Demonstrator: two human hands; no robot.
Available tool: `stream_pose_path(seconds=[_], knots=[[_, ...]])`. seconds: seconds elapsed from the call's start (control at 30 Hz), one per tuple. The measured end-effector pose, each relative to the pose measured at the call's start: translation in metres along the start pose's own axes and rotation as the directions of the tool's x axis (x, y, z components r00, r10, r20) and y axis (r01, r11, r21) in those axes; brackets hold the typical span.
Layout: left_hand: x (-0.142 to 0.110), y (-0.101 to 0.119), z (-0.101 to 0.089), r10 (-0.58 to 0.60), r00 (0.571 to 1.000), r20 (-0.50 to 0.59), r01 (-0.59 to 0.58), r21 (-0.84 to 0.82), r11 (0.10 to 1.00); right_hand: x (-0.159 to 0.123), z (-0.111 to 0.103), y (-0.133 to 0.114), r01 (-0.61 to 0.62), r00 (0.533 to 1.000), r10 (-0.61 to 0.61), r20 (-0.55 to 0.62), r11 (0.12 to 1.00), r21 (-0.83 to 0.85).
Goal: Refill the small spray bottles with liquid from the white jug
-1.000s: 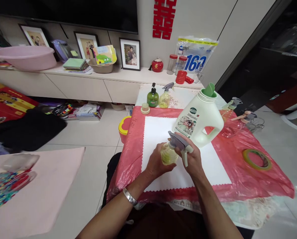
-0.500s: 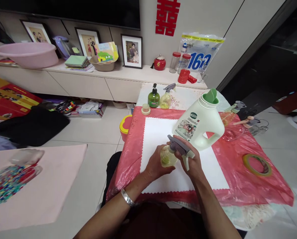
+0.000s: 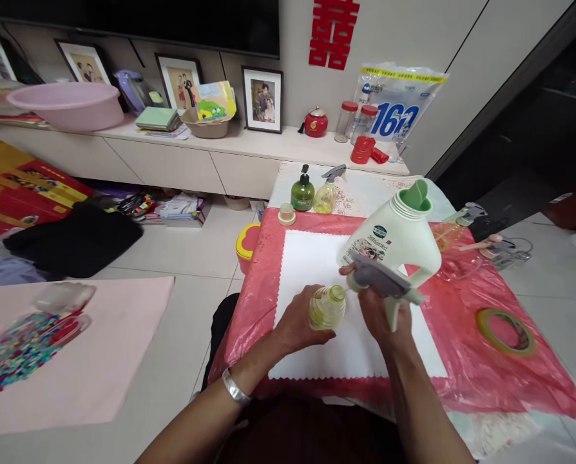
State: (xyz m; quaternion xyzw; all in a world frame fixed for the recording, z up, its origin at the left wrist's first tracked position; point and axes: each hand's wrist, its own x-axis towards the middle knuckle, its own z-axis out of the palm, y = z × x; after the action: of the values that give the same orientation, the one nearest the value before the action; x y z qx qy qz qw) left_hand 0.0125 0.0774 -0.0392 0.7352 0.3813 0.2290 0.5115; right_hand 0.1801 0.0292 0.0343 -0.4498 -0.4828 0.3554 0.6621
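Note:
My left hand [image 3: 298, 325] is wrapped round a small clear spray bottle [image 3: 326, 308] of yellowish liquid, held over the white mat [image 3: 312, 258]. The bottle's neck is uncovered. My right hand [image 3: 382, 310] grips the grey trigger spray head [image 3: 381, 281], lifted off and held just right of the bottle. Right behind it stands a big white detergent jug [image 3: 400, 240] with a green spout, its cap off.
A red plastic sheet [image 3: 481, 361] covers the table. At its far edge stand a green pump bottle [image 3: 302, 191], another spray bottle [image 3: 327, 192] and a small cap [image 3: 286, 214]. A tape roll [image 3: 504, 330] lies right. A yellow-lidded bin [image 3: 246, 245] sits on the floor at left.
The grey spray head has come off the small bottle; my right hand has carried it up and to the right. My left hand still holds the bottle.

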Motion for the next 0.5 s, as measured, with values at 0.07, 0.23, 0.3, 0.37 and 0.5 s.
stream_pose_path(seconds=[0.07, 0.23, 0.3, 0.37, 0.5], knots=[[0.001, -0.007, -0.006, 0.034, 0.999, -0.041, -0.033, 0.024, 0.999, 0.010, -0.002, -0.025, 0.079, 0.994, -0.074, -0.082, 0.995, 0.058], [0.007, -0.030, -0.010, 0.089, 0.957, -0.278, -0.089, 0.010, 0.996, 0.029, -0.018, -0.087, 0.285, 0.922, -0.295, -0.251, 0.956, -0.074], [0.008, -0.038, -0.006, 0.070, 0.932, -0.355, -0.072, 0.007, 0.997, 0.029, -0.025, -0.091, 0.231, 0.922, -0.271, -0.277, 0.958, -0.168], [0.009, -0.043, -0.002, 0.067, 0.912, -0.406, -0.066, 0.015, 0.998, 0.025, -0.030, -0.078, 0.087, 0.960, -0.160, -0.228, 0.951, -0.298], [0.007, -0.046, 0.002, 0.077, 0.890, -0.450, -0.077, 0.017, 0.997, 0.016, -0.026, -0.017, -0.117, 0.992, 0.117, -0.049, 0.699, -0.706]])
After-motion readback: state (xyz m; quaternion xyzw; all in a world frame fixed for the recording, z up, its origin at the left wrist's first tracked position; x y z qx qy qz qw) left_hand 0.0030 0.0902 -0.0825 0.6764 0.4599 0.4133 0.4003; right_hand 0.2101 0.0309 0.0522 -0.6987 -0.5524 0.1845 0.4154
